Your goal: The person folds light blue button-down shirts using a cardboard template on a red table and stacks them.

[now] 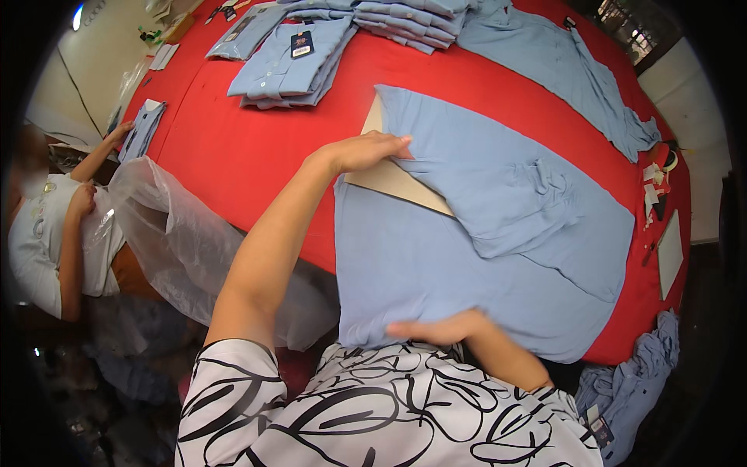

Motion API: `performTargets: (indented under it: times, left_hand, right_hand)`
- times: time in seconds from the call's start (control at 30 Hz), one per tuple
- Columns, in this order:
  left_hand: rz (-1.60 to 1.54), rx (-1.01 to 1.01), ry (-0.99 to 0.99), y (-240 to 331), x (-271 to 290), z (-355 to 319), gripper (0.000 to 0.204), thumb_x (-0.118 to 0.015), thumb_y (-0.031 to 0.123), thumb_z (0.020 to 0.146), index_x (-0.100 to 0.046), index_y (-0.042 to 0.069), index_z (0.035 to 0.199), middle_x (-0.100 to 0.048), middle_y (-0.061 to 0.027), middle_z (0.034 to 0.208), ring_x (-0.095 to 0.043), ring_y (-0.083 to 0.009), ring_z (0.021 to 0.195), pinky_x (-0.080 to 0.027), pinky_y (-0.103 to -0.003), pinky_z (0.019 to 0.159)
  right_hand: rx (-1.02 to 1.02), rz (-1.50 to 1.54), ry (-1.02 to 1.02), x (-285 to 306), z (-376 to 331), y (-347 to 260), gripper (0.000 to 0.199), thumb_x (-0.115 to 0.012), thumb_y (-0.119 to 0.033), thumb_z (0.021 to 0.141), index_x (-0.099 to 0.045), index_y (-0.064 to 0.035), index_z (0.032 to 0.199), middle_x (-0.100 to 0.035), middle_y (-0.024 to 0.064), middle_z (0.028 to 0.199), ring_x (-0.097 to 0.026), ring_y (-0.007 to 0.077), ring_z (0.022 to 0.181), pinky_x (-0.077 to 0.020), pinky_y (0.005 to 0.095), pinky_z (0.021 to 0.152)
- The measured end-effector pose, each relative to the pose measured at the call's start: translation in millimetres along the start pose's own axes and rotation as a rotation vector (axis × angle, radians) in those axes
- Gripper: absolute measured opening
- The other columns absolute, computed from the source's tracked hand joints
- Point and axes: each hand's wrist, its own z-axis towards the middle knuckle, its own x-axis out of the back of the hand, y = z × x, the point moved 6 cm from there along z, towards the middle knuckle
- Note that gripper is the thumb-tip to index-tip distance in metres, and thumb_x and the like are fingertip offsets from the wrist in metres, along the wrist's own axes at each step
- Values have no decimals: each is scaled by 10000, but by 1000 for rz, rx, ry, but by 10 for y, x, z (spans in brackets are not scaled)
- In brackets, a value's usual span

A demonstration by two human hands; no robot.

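A light blue shirt (420, 257) lies spread on the red-covered table in front of me, partly folded over a beige flat board (401, 189). One sleeve is bunched on top of the folded part. My left hand (372, 151) reaches across to the far left of the shirt and is closed on the folded-over cloth beside the board. Close to my body, my right hand (436, 329) is at the shirt's near edge, low over the cloth. Motion smears its fingers, so I cannot see whether they grip the fabric.
Folded blue shirts (292, 66) with a dark tag stand in stacks at the far side. Another blue shirt (545, 58) lies spread at the far right. At left, a co-worker (58, 241) is beside a clear plastic bag (167, 226). Blue garments (634, 389) hang at the lower right.
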Motion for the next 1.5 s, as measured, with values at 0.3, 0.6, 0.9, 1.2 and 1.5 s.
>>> performTargets:
  times: [0.3, 0.6, 0.9, 1.2, 1.5]
  left_hand:
    - [-68, 338, 90, -153, 116, 107, 767, -551, 624, 899, -556, -11, 1329, -645, -199, 1211, -629, -252, 1096, -476, -318, 926]
    - [758, 50, 813, 381, -220, 116, 161, -639, 91, 809, -649, 17, 952, -649, -163, 888, -673, -320, 854, -513, -429, 735]
    - [622, -188, 1245, 253, -429, 152, 151, -517, -4, 844, -554, -7, 990, -571, -190, 967, -573, -378, 871, -470, -452, 765]
    - [391, 33, 1331, 42, -91, 187, 122, -496, 59, 942, -514, 15, 1055, -615, -200, 1055, -595, -445, 915, -475, -510, 751]
    - [325, 114, 1338, -16, -26, 168, 143, -494, 120, 967, -538, 9, 1046, -654, -229, 940, -617, -442, 859, -467, -506, 722]
  right_hand:
    - [746, 900, 559, 1655, -737, -310, 684, -403, -542, 1003, -442, 42, 1358, -538, 248, 1321, -574, 361, 1174, -476, 426, 987]
    - [-438, -741, 1841, 63, -2263, 1888, 366, -658, -184, 850, -574, -30, 1171, -547, 187, 1167, -490, 368, 1120, -341, 489, 966]
    - [48, -38, 1837, 1107, -3634, 2462, 261, -511, 76, 740, -614, 26, 975, -615, 67, 925, -585, 157, 904, -470, 284, 805]
    - [-549, -398, 2132, 3104, -3618, 2664, 302, -530, -310, 985, -615, -40, 1091, -672, 236, 933, -638, 383, 873, -490, 456, 773]
    - [-427, -306, 2236, 3243, -3728, 2664, 383, -482, -402, 1001, -610, -47, 1068, -672, 246, 919, -623, 468, 867, -482, 523, 741]
